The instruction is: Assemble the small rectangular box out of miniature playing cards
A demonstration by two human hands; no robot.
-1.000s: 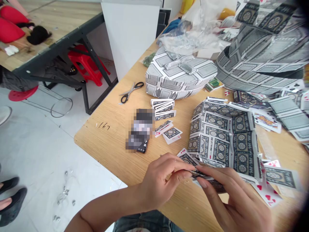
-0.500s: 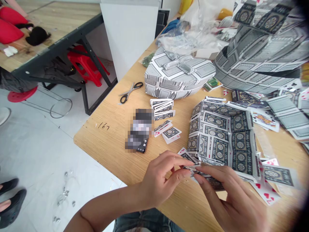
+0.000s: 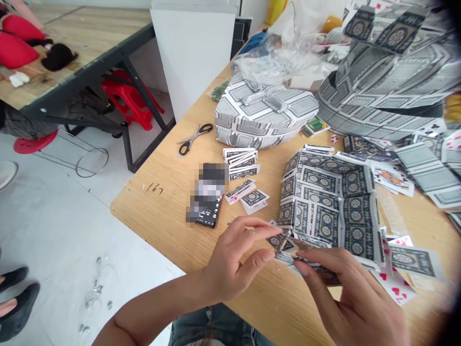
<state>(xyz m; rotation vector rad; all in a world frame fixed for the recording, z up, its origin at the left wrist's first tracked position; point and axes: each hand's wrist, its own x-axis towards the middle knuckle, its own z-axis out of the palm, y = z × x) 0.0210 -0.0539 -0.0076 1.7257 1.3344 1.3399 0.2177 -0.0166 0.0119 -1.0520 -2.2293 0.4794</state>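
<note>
Two bare hands, lower centre of frame. Right hand (image 3: 355, 293): thumb and forefinger pinch a folded card piece (image 3: 327, 275), just in front of the open card tray (image 3: 324, 197). Left hand (image 3: 230, 264): thumb and forefinger parted beside the piece's raised flap (image 3: 283, 244); contact cannot be told.

Handling note (judgement): steady the body with the right pinch, near the fold. Work the flap with light left fingertip pressure along the crease, not at its corner; thin card probably buckles or splits if forced. Square the edges before pressing flat.

Surroundings: a loose patterned card (image 3: 272, 240) lies just beyond the left fingertips. The tray's near wall is close to the right knuckles; a forward push risks denting it, so lift before shifting. Seven of hearts (image 3: 398, 288) at lower right, near the right hand. Left of the tray, folded cards (image 3: 242, 161) stand in a row, with the phone (image 3: 212, 214) nearer centre left. Scissors (image 3: 194, 138) further up, blades apart. Lidded card box (image 3: 266, 115) at upper centre, tall card structure (image 3: 396, 86) at upper right; little leeway that way. Bare wood of the table (image 3: 162, 221) shows left of the phone; its edge slants under the left forearm, so lateral travel is better kept short.
</note>
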